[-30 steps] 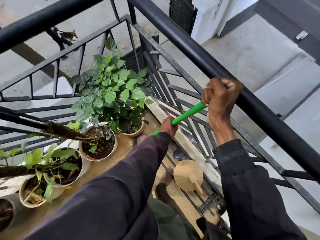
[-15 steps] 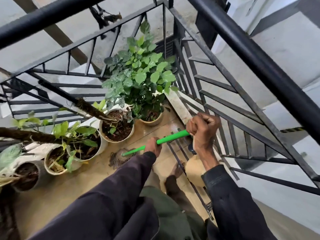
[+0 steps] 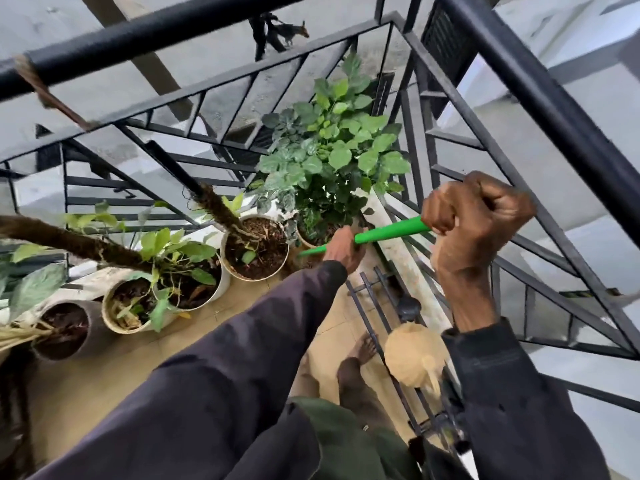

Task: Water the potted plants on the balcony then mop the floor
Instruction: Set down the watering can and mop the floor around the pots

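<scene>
A green mop handle (image 3: 388,233) slants down toward the balcony's far corner. My right hand (image 3: 474,220) grips its upper end in a fist, and my left hand (image 3: 343,249) holds it lower down, near the pots. The mop head is hidden behind my left arm. Several potted plants line the railing: a leafy bush (image 3: 329,150) in the corner, a white pot (image 3: 256,249) with a mossy pole, another white pot (image 3: 194,278), and smaller pots (image 3: 124,311) to the left. A tan watering can (image 3: 414,355) stands on the floor by my right forearm.
Black metal railing (image 3: 540,102) closes the balcony at the right and far sides. The tan tiled floor (image 3: 104,379) lies open at lower left. A bare foot (image 3: 356,368) stands beside the watering can. A low metal rack (image 3: 377,306) lies along the right railing.
My hands drew the handle back and down, then pushed it forward toward the corner pots again. The view swung left and then nearer to the plants.
</scene>
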